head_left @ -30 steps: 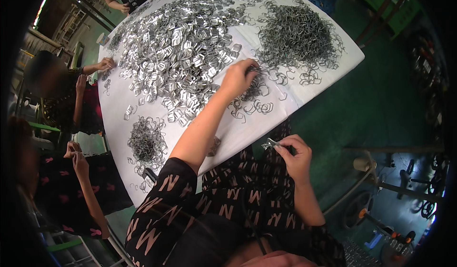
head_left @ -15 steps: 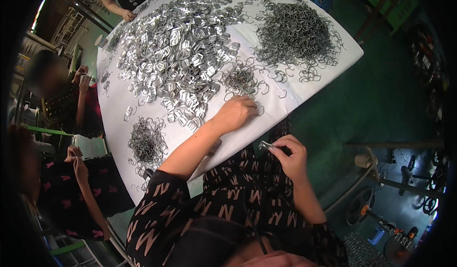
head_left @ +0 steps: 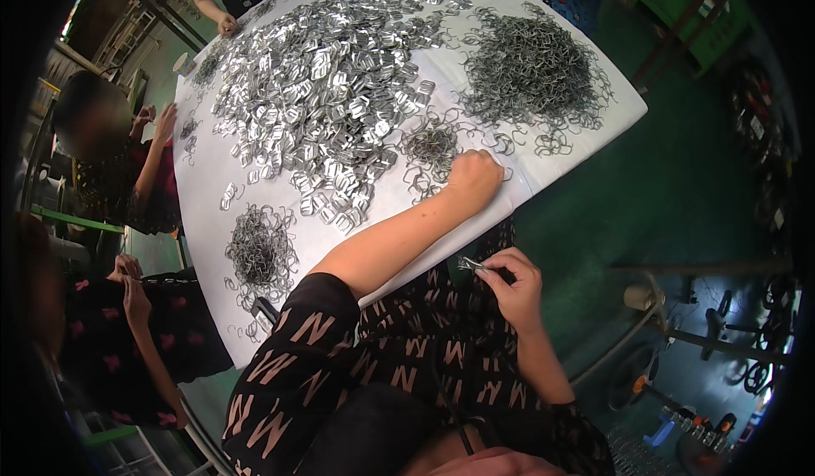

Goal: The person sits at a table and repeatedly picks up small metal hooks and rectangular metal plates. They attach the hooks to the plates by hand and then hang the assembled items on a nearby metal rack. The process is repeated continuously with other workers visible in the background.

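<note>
Beyond the table's near edge, above the wearer's dark patterned clothing, the right hand pinches a small metal piece between thumb and fingers, its free end pointing left. That piece is silvery and bright, with thin prongs or slots at its tip; the fingers cover the rest, and its full outline is too small to make out. Just over the rim, the left hand bears on the white table cover with fingers curled inward and knuckles up; they hide its grip, so whether it holds anything cannot be told. Touching or just beside it lies a small pile of bent wire hooks, grey and tangled. The left sleeve partly hides a black object near a second hook pile. White cover shows between that pile and the left forearm, and green floor stretches along the table's right edge. Farther in spreads a heap of shiny slotted buckles, overlapping at all angles, with a large hook pile to its right. Co-workers' hands at the far left edge are small and blurred.
</note>
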Demonstrator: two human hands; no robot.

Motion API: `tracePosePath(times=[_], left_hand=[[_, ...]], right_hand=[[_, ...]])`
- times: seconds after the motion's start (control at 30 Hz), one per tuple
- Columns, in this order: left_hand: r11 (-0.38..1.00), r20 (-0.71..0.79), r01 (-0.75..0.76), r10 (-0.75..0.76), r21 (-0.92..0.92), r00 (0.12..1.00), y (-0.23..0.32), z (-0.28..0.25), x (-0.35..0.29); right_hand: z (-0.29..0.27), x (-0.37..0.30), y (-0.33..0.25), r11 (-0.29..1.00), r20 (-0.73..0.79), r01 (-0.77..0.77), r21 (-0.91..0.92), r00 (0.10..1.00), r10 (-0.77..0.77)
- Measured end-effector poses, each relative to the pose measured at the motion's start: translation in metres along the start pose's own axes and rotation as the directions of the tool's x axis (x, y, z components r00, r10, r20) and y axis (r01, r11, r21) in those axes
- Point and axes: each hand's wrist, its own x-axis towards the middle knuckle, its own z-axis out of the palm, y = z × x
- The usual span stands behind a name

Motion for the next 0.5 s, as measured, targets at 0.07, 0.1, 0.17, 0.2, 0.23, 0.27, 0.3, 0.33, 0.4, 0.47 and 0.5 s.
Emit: tracePosePath(times=[0.07, 0.1, 0.17, 0.2, 0.23, 0.27, 0.3, 0.33, 0.4, 0.47, 0.5], left_hand=[[1.0, -0.004, -0.004, 0.004, -0.001, 1.0, -0.005, 0.002, 0.0], [1.0, -0.005, -0.008, 0.008, 0.0, 1.0, -0.007, 0.003, 0.0], [0.985, 0.046, 0.075, -0.069, -0.154, 0.997, -0.02, -0.001, -0.005], [0.966, 0.081, 0.118, -0.102, -0.229, 0.991, -0.027, -0.004, -0.013], [0.876, 0.069, 0.136, -0.117, -0.463, 0.991, -0.036, -0.011, -0.022], [0.759, 0.084, 0.156, -0.133, -0.632, 0.988, -0.04, -0.025, -0.037], [0.61, 0.102, 0.171, -0.147, -0.774, 0.984, -0.038, -0.041, -0.056], [0.425, 0.124, 0.184, -0.165, -0.886, 0.978, -0.034, -0.053, -0.076], [0.138, 0.118, 0.133, -0.107, -0.982, 0.987, -0.023, -0.064, -0.111], [0.2, 0.049, 0.05, -0.007, -0.979, 0.999, -0.018, -0.076, -0.131], [0.257, -0.063, -0.059, -0.007, -0.965, 0.998, -0.014, -0.075, -0.137]], right_hand=[[-0.001, -0.001, 0.0, 1.0, 0.001, -0.005, -0.005, 1.0, 0.005], [-0.001, -0.001, -0.001, 1.0, -0.001, -0.005, -0.011, 1.0, 0.005], [-0.002, 0.0, 0.001, 1.0, -0.02, -0.009, -0.006, 1.0, 0.009], [-0.001, -0.001, 0.003, 1.0, -0.033, -0.016, 0.007, 0.999, 0.016], [0.0, -0.002, 0.005, 1.0, -0.045, -0.023, 0.02, 0.999, 0.023], [0.001, -0.003, 0.007, 0.999, -0.047, -0.041, 0.035, 0.998, 0.042], [0.001, -0.003, 0.009, 0.997, -0.049, -0.058, 0.051, 0.997, 0.061], [0.002, -0.003, 0.009, 0.995, -0.043, -0.081, 0.059, 0.996, 0.084], [0.003, -0.003, 0.01, 0.994, -0.04, -0.083, 0.074, 0.995, 0.086], [0.004, -0.002, 0.009, 0.992, -0.04, -0.08, 0.097, 0.996, 0.084], [0.005, -0.002, 0.009, 0.992, -0.035, -0.07, 0.102, 0.997, 0.074]])
